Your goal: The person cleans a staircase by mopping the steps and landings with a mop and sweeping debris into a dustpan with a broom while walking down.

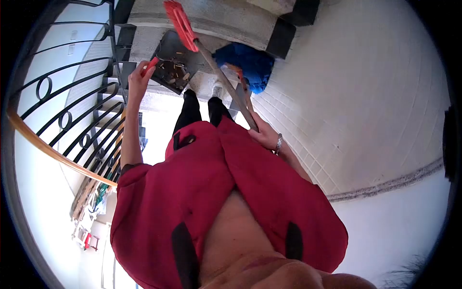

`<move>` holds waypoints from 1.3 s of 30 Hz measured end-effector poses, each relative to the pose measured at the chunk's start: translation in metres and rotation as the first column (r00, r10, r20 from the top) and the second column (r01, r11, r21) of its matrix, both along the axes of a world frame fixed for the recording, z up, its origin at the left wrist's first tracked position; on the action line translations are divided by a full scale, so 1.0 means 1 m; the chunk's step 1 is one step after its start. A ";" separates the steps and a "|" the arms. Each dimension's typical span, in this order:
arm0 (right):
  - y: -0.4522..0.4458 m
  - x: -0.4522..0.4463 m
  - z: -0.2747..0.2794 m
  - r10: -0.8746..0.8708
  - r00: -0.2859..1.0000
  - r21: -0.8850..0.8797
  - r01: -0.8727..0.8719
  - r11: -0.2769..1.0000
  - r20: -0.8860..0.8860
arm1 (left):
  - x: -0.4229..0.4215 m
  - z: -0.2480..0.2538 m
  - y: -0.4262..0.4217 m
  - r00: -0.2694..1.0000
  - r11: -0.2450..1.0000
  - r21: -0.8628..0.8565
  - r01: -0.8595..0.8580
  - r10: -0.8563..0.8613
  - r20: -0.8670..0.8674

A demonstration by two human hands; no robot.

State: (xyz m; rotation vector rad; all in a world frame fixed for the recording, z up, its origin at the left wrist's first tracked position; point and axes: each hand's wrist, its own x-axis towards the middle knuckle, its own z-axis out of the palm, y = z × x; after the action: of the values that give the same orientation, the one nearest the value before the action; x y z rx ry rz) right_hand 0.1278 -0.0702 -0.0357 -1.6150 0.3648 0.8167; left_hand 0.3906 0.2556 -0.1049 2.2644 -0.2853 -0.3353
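Observation:
My left hand (138,81) is closed around a red handle at the side of a black dustpan (174,43). Bits of brown and pale debris (175,72) lie in the pan. The fingers of my right hand (263,135) wrap round the wooden stick of a broom (219,72). Its red head (180,24) points up and left, above the dustpan. A second, shorter stick with a reddish upper part (244,85) runs beside the broom down to my right hand; whether I grip it too is unclear.
A dark blue bag or cloth (252,62) lies on the stairs (211,17) right of the broom. Black metal railing with a wooden handrail (53,151) curves along the left. A pale wall (365,86) rises on the right. My feet stand just below the dustpan.

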 end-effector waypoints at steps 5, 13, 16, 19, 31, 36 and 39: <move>-0.041 0.056 -0.058 0.299 0.922 -0.659 -0.068 0.749 0.245 | -0.009 0.010 0.017 0.998 0.998 -0.012 -0.055 0.055 0.003; -0.029 0.073 -0.099 0.188 0.980 -0.502 -0.133 0.854 0.059 | -0.025 0.010 0.015 0.988 0.986 -0.095 -0.139 0.145 0.061; 0.009 0.059 -0.003 0.272 0.948 -0.252 -0.306 0.918 -0.164 | -0.024 0.001 0.016 0.985 0.983 -0.100 -0.156 0.163 0.059; 0.010 0.050 0.020 0.282 0.952 -0.298 -0.306 0.904 -0.120 | -0.022 0.004 0.023 0.979 0.976 -0.106 -0.189 0.195 0.057; -0.139 0.015 -0.096 0.197 0.933 -0.779 -0.359 0.514 -0.301 | -0.052 0.005 0.067 0.972 0.972 0.002 -0.235 0.235 0.003; -0.011 -0.007 0.007 0.093 0.960 -0.273 -0.167 0.947 -0.264 | -0.094 0.018 0.097 0.954 0.953 -0.043 -0.299 0.300 0.023; 0.031 -0.009 -0.012 0.402 0.906 -0.183 -0.376 0.908 0.132 | -0.134 0.028 0.124 0.918 0.920 0.049 -0.389 0.392 -0.056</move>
State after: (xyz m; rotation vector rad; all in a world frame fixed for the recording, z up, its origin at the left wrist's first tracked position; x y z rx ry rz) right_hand 0.1191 -0.0389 -0.0475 -1.9215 -0.0235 0.9613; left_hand 0.2566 0.3797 -0.0774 2.2768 0.2109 -0.2022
